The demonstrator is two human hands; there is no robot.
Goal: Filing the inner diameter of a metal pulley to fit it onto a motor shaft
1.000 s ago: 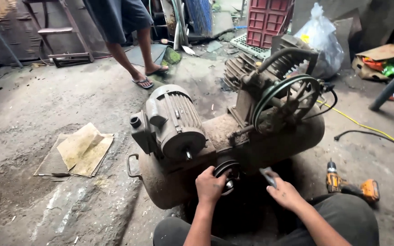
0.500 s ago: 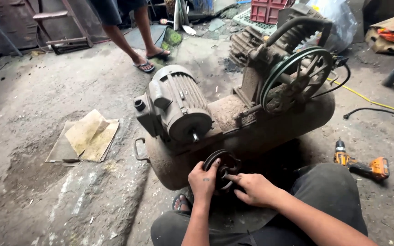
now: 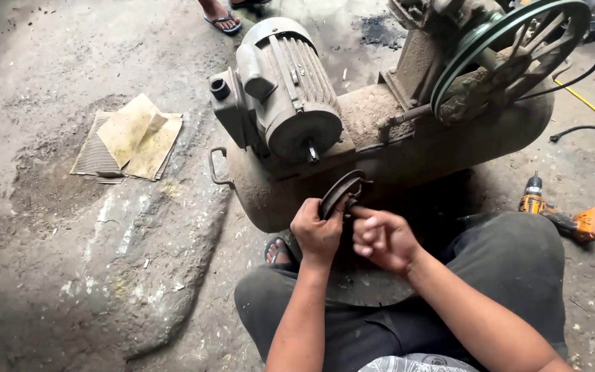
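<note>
My left hand (image 3: 317, 232) grips a dark grooved pulley (image 3: 343, 191) by its rim, just below the bare shaft (image 3: 312, 152) of a grey electric motor (image 3: 284, 86). My right hand (image 3: 382, 238) is curled beside the pulley, fingertips touching its right side. The motor sits on a dusty rusty air compressor tank (image 3: 408, 155). A large green flywheel (image 3: 511, 52) stands at the tank's right end.
A yellow and black cordless drill (image 3: 565, 215) lies on the concrete to the right. Folded cardboard pieces (image 3: 131, 138) lie to the left. Another person's sandalled foot (image 3: 219, 16) is at the top. Black and yellow cables (image 3: 587, 117) run at the far right.
The camera has tilted down and closer. My right hand came from the tank's side onto the pulley, and both hands have drawn the pulley a little lower and toward me.
</note>
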